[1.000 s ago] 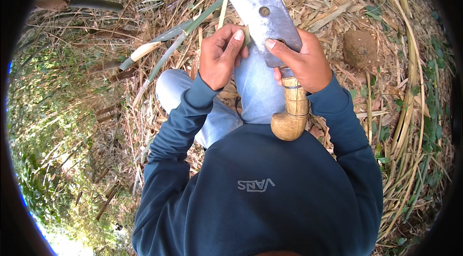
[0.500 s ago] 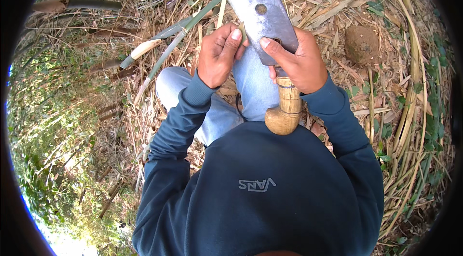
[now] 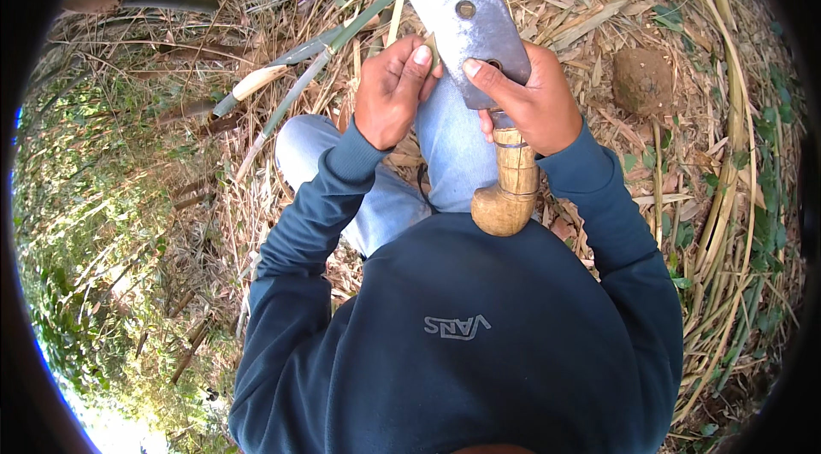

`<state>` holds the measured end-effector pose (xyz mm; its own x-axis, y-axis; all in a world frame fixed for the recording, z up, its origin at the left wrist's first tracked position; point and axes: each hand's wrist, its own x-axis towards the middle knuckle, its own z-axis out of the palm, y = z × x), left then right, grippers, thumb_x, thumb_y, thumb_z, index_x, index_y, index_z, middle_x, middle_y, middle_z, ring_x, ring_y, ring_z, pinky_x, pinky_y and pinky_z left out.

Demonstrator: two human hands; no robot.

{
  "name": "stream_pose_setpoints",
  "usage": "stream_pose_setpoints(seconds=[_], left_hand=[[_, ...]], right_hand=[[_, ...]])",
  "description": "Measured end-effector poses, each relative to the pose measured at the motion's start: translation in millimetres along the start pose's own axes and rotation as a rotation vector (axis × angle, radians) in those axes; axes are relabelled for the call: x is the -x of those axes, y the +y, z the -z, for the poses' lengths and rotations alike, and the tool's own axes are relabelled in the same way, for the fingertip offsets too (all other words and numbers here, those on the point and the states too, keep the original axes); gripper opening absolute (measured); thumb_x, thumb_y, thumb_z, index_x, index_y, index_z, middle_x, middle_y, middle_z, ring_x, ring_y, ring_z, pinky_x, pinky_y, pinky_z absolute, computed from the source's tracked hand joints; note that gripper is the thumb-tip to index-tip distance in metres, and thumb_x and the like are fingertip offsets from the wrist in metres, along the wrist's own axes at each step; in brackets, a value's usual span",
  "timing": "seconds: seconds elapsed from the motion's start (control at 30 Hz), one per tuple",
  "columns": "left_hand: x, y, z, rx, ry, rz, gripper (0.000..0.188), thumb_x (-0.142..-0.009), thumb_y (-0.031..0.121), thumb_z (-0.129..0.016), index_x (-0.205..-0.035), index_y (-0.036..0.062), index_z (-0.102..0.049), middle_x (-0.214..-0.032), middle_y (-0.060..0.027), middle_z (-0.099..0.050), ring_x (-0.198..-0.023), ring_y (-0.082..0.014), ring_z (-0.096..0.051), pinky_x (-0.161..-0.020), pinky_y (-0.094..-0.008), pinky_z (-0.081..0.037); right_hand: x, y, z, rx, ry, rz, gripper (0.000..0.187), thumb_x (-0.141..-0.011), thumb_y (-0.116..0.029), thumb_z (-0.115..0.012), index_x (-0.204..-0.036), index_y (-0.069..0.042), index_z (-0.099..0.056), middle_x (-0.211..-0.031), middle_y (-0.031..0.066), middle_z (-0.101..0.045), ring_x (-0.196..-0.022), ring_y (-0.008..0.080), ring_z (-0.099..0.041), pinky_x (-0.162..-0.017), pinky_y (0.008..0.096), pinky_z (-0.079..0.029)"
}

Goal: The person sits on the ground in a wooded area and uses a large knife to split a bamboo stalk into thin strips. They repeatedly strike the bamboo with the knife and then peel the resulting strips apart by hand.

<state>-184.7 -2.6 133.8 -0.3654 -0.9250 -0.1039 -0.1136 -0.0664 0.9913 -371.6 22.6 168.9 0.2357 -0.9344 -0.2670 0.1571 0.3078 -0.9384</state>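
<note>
In the head view I see the big knife [image 3: 479,37] at upper centre, its blade slanting from the top edge down-right to the right hand [image 3: 549,102], whose grip clasps its base; the left hand [image 3: 389,95], nearer the blade's left edge, pinches a small thin piece [image 3: 433,47] touching or just beside it, I can't tell which

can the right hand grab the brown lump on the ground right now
Probably not: the right hand grips the blade near its wooden handle, so it isn't free, though nothing seems to block the side toward the brown lump.
</note>
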Motion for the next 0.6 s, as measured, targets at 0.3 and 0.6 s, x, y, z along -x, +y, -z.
stream_pose_setpoints(seconds=[0.3,0.6], left_hand=[[-0.6,-2.4,-0.2,0.019,0.026,-0.018,0.035,-0.101,0.029,-0.041,-0.079,0.0047,-0.054,-0.057,0.0040,-0.043,-0.051,-0.0039,-0.034,-0.048,-0.0208,-0.027],[-2.7,-3.0,0.6,0.018,0.024,-0.040,0.036,-0.101,0.029,-0.042,-0.078,0.0035,-0.054,-0.056,0.0041,-0.043,-0.050,-0.0039,-0.035,-0.047,-0.0212,-0.028]], right_hand=[[-0.7,-4.5,-3.9,0.024,0.023,-0.017,0.018,-0.091,-0.014,-0.059,-0.091,0.004,-0.058,-0.063,0.0034,-0.058,-0.047,0.0084,-0.054,-0.043,0.0238,-0.045],[-2.1,-5.7,-7.1,0.035,0.040,-0.018,0.018,-0.091,-0.014,-0.059,-0.092,0.003,-0.058,-0.063,0.0028,-0.057,-0.046,0.0083,-0.054,-0.042,0.0240,-0.045]])
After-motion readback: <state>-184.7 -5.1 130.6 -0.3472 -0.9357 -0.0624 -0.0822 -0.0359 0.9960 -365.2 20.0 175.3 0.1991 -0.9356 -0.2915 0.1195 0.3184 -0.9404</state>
